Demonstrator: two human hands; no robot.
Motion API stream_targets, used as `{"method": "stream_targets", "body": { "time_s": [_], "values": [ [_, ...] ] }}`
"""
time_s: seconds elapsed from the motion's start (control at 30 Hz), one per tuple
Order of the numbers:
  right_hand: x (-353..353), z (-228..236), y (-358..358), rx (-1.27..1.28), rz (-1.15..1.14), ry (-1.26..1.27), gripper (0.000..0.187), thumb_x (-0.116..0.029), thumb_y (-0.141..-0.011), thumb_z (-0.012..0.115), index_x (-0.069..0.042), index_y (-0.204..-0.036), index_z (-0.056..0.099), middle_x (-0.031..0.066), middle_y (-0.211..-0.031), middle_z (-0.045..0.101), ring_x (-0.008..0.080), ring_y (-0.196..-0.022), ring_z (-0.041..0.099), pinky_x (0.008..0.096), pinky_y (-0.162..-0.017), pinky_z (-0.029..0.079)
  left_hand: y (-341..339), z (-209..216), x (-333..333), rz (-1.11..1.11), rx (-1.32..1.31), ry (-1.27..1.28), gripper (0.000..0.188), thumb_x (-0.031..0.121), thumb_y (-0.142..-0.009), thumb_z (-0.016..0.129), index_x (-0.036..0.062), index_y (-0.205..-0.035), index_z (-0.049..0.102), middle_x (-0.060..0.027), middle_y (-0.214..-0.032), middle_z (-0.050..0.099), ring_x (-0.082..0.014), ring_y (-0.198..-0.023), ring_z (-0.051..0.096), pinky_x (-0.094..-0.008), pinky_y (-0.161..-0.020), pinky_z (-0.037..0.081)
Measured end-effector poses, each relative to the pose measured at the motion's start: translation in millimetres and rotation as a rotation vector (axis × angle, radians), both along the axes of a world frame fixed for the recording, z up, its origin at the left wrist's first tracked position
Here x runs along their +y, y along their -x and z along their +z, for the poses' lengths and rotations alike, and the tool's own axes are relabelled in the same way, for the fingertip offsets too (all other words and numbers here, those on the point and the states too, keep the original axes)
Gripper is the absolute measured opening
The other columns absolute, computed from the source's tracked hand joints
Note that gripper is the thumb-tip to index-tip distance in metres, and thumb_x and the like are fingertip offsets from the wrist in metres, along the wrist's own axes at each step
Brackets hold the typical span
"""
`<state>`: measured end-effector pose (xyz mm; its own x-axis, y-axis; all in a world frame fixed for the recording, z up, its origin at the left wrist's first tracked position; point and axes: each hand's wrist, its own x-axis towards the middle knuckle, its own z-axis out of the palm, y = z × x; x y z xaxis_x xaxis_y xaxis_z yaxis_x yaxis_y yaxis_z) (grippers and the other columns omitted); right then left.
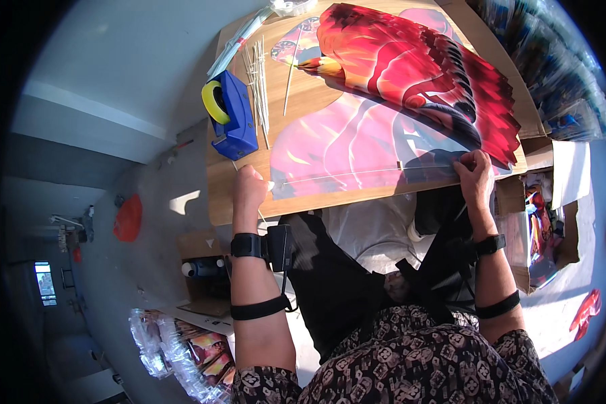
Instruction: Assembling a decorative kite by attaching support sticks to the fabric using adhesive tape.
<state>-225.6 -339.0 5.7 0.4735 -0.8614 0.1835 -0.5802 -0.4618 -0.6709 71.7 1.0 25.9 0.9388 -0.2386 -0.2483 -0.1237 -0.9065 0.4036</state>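
A pale, translucent printed sheet (347, 138) in pink and grey lies near the table's front edge. Across its lower part runs a thin pale stick (357, 176). My left hand (250, 190) is closed in a fist at the sheet's left corner; a thin rod shows above and below it, but whether the fingers grip it is hidden. My right hand (475, 174) pinches at the stick's right end, by the sheet's right corner. Beyond lies a vivid red, bird-patterned sheet (411, 60), partly over the pale one.
A blue tape dispenser (237, 124) with a yellow roll stands at the table's left, beside several loose thin sticks (258, 87). Clear plastic packages (552, 67) are heaped at the far right. An open cardboard box (569, 232) sits right of the table (303, 207).
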Motion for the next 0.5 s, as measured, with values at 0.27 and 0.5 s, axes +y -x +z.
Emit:
{"method": "stream_targets", "body": {
  "time_s": [0.27,0.5],
  "values": [
    [54,7,9,0.166,0.471,0.428,0.072,-0.023,-0.079,0.068,-0.007,-0.142,0.038,0.0131,-0.148,0.037,0.0304,-0.138,0.033,0.0489,-0.116,0.018,120,4,-50,-0.556,-0.515,0.079,0.071,0.026,-0.087,0.065,0.0069,-0.146,0.031,-0.0139,-0.153,0.028,-0.0288,-0.143,0.024,-0.051,-0.114,0.021],
    [52,3,23,0.376,0.414,0.375,0.091,-0.033,-0.073,0.075,-0.007,-0.148,0.029,0.0117,-0.153,0.03,0.0274,-0.143,0.026,0.0483,-0.118,0.014,121,-15,-28,-0.518,-0.445,-0.128,0.075,0.039,-0.09,0.058,0.0087,-0.15,0.024,-0.0116,-0.157,0.022,-0.028,-0.145,0.019,-0.0526,-0.117,0.013]
  ]
}}
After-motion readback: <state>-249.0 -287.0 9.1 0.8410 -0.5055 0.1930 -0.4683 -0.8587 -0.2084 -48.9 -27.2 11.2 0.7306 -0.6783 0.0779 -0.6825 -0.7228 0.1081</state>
